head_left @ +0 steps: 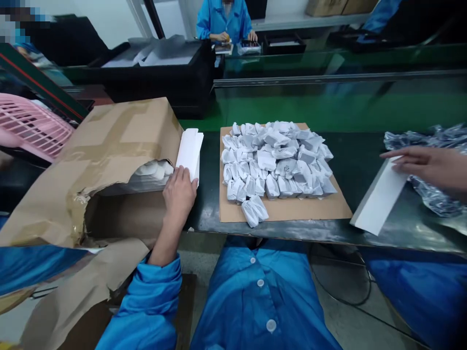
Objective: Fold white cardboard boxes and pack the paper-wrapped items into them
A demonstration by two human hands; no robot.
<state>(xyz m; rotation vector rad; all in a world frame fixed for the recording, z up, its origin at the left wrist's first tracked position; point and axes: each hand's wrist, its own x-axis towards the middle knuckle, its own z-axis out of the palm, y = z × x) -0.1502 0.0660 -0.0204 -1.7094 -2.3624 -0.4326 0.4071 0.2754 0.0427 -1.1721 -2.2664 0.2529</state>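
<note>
My left hand [179,193] reaches up beside the torn opening of a large brown cardboard box [120,129]. Its fingers and thumb close on the near end of a few flat white cartons [189,148], which lean against the box's right side. More white pieces [153,171] show inside the opening. To the right, many small white wrapped packets [286,165] are packed in rows and heaped on a brown cardboard sheet [292,213]. A pair of packets [254,211] lies apart at the front. My right hand is out of view.
A co-worker's hand [423,163] comes in from the right edge onto a long white carton [381,197]. Crumpled clear plastic [434,189] lies behind it. A pink basket [31,124] stands at left, a black bin [156,78] behind the box. Another person [224,22] works across the green bench.
</note>
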